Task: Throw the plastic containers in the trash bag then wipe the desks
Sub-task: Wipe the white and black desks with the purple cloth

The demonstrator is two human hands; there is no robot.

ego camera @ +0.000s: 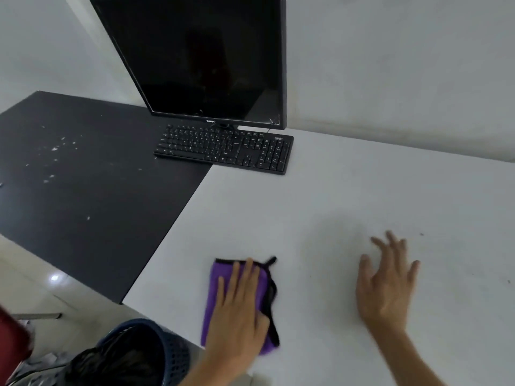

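At the far left lies the black desk (83, 176), its top scattered with small white specks (55, 148). Below it, at the bottom left, I see pale floor (33, 288) and a dark blue bin (172, 355) with holes in its wall. The bin is lined with a black bag (117, 366) and stands just beside the near edge of the white desk (348, 196). I cannot make out what is in the bag.

The two desks meet edge to edge. At the back a black keyboard (225, 147) lies across that seam, its left part on the black desk and its right part on the white one. Right behind it stands a monitor (200, 57) with a dark screen, in front of the pale wall (404, 65).

My left hand (239, 310) lies palm down on a folded purple cloth (214, 291) with a black hem. The cloth is flat on the white desk, near its front edge and close to the bin. My fingers (246, 270) are straight, only a little apart, and press the cloth from above. They do not curl round it. The cloth shows on both sides of the hand and past the fingertips.

Further right, well apart from the cloth, my right hand (387, 285) is palm down over bare white desk. Its fingers (394, 243) are straight and spread wide, the thumb out to the left, and it holds nothing. It is blurred, so I cannot tell whether it rests on the top or hangs just above it.
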